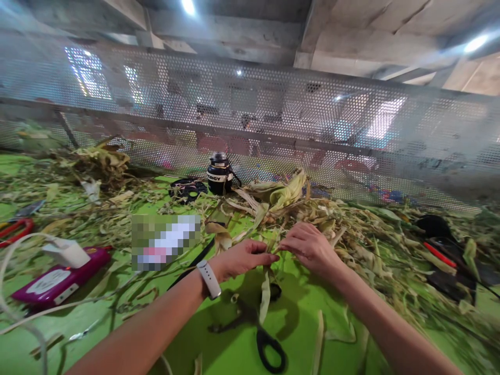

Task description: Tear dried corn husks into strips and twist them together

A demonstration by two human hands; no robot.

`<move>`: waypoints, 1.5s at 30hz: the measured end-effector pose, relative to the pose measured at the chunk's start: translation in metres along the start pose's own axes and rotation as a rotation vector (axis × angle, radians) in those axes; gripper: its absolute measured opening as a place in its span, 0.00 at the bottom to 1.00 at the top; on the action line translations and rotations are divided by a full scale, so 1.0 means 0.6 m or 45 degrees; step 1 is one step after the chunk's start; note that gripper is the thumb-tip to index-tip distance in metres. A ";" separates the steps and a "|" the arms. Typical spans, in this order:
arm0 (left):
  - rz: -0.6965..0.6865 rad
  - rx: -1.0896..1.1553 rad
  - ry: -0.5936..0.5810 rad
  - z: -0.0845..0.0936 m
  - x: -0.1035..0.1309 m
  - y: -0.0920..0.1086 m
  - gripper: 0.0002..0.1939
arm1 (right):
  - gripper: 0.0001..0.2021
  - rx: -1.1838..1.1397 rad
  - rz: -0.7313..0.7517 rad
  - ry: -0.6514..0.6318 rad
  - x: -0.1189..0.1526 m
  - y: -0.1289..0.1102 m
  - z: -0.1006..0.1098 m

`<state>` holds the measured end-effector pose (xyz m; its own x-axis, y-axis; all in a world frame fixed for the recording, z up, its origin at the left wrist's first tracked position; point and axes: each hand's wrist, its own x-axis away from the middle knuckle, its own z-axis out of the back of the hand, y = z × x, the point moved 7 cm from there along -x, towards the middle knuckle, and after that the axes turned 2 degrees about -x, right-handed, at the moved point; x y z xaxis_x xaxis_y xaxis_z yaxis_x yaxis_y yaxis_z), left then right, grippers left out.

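Note:
Between my two hands, pale green strips of dried corn husk (pixel 265 297) are held above the green table, and one strip hangs down. My left hand (pixel 246 256), with a white band on its wrist, pinches the strips between thumb and fingers. Close beside it, my right hand (pixel 308 248) has its fingertips pressed together on the same husk; the exact grip is partly hidden. Under the hands lie scissors with black handles (pixel 271 351), partly covered by the hanging strip. A heap of corn husks (pixel 287 192) rises just beyond my hands.
A black jug (pixel 219 174) stands near the perforated metal screen (pixel 265 104). To the left are a purple power strip (pixel 62 278) with a white plug (pixel 70 252) and cable, and red-handled scissors (pixel 17 232). Husk scraps (pixel 390 260) cover the right side, around a black object (pixel 449 271).

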<state>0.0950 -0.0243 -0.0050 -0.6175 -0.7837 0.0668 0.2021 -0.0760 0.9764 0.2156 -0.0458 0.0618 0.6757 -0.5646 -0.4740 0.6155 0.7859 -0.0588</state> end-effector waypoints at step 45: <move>-0.218 -0.089 0.227 0.017 -0.011 0.005 0.18 | 0.20 -0.255 -0.329 -0.120 0.011 0.030 -0.039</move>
<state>0.0921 -0.0132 -0.0003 -0.5049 -0.8514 -0.1418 0.1619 -0.2548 0.9534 0.2217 -0.0292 0.0371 0.5477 -0.7653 -0.3381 0.6860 0.6421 -0.3421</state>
